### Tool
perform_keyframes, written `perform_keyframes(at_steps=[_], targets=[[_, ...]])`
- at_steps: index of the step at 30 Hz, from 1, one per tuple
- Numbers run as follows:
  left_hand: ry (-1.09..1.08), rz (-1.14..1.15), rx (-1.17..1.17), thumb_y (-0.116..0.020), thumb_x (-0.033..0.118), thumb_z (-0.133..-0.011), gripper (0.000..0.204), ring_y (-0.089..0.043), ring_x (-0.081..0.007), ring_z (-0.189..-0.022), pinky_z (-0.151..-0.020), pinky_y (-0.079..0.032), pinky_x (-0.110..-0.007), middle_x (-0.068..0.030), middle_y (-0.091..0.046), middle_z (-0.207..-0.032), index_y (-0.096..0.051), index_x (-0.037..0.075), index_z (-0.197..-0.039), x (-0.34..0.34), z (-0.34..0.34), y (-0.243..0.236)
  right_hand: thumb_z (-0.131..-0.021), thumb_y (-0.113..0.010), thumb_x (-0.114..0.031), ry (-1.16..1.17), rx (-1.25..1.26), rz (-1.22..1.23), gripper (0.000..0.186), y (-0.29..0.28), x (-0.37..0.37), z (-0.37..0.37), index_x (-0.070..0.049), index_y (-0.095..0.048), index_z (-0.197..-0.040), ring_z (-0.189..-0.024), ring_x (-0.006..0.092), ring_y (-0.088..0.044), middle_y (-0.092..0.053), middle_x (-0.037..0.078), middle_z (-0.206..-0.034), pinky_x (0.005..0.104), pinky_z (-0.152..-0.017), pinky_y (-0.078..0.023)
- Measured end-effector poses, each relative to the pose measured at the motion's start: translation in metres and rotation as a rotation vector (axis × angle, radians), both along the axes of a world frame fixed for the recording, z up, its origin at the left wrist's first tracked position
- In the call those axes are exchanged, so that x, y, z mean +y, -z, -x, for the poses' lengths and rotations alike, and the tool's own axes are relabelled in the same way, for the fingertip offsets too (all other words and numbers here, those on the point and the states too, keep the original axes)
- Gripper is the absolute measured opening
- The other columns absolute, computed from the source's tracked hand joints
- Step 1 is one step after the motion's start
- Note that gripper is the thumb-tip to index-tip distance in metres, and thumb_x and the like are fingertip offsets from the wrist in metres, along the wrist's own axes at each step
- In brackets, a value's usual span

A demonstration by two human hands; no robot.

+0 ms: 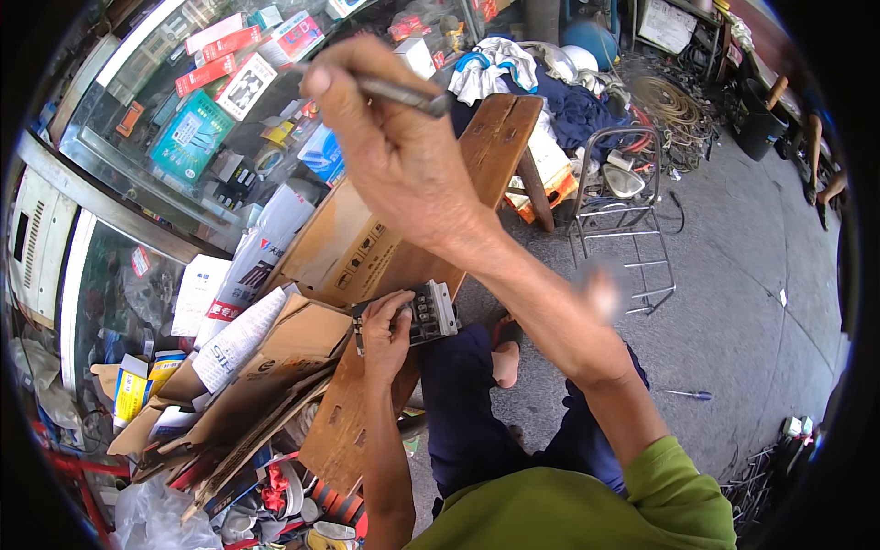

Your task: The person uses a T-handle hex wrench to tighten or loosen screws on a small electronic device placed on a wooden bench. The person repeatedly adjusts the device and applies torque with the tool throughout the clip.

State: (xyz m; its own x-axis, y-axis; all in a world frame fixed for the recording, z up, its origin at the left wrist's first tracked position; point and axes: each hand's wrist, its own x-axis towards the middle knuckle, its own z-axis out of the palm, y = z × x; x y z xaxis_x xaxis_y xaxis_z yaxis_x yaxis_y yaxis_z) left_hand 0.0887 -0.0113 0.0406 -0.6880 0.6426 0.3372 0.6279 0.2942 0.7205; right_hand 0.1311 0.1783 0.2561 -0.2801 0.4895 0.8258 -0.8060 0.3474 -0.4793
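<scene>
My left hand [385, 332] is closed around the near side of a black and silver electrical block with rows of screw terminals [429, 313], possibly a contactor. The block sits at the edge of a wooden bench [353, 417], beside my left thigh. Raised high above the bench, my right hand [403, 151] grips a dark rod-shaped tool [403, 94] between thumb and fingers. The tool lies nearly level, its thicker end toward the right and its thin end toward the left. I cannot tell its exact kind.
Flattened cardboard boxes [275, 353] lean against the bench's left side, by a glass display case [101, 156] of small boxes. A metal-framed rack [628, 240] stands on the grey floor. A screwdriver [701, 396] lies at the right. Coiled cables [674, 115] lie farther back.
</scene>
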Motion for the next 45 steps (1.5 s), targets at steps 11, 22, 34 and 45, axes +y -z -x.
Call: perform_keyframes(at_steps=[11, 22, 34, 45], targets=[[-0.031, -0.17, -0.327, -0.066, -0.003, -0.091, 0.021, -0.065, -0.016, -0.097, -0.087, -0.051, -0.03, -0.0082, -0.073, -0.105, -0.073, 0.002, -0.11, -0.006, 0.011, 0.01, -0.106, -0.056, -0.028, -0.315, -0.123, 0.12, 0.029, 0.038, -0.04, 0.026, 0.001, -0.058, -0.101, -0.07, 0.0117, -0.047, -0.052, 0.007, -0.08, 0.0312, -0.064, -0.044], [0.011, -0.236, -0.306, -0.075, 0.004, -0.088, 0.02, -0.065, -0.019, -0.099, -0.091, -0.05, -0.032, -0.0091, -0.073, -0.105, -0.073, 0.001, -0.107, -0.005, 0.013, 0.017, -0.105, -0.058, -0.027, -0.376, -0.126, 0.108, 0.028, 0.038, -0.051, 0.024, 0.001, -0.061, -0.101, -0.076, 0.0117, -0.048, -0.053, 0.007, -0.084, 0.0297, -0.068, -0.044], [0.017, -0.206, -0.21, -0.077, 0.001, -0.085, 0.02, -0.065, -0.0203, -0.097, -0.09, -0.049, -0.034, -0.0083, -0.074, -0.104, -0.076, 0.005, -0.105, -0.002, 0.01, 0.014, -0.1, -0.062, -0.019, -0.316, -0.101, -0.296, 0.017, 0.033, -0.038, 0.018, -0.002, -0.061, -0.1, -0.076, 0.0279, -0.059, -0.06, 0.013, -0.087, 0.0421, -0.076, -0.05], [-0.001, -0.236, -0.123, -0.075, -0.004, -0.084, 0.025, -0.063, -0.0215, -0.1, -0.093, -0.047, -0.036, -0.0082, -0.073, -0.102, -0.077, 0.008, -0.106, -0.006, 0.009, 0.026, -0.076, -0.067, -0.001, 0.407, -0.233, -0.687, 0.013, 0.02, -0.048, -0.009, 0.0, -0.06, -0.088, -0.079, 0.0328, -0.066, -0.06, 0.016, -0.083, 0.0421, -0.068, -0.054]])
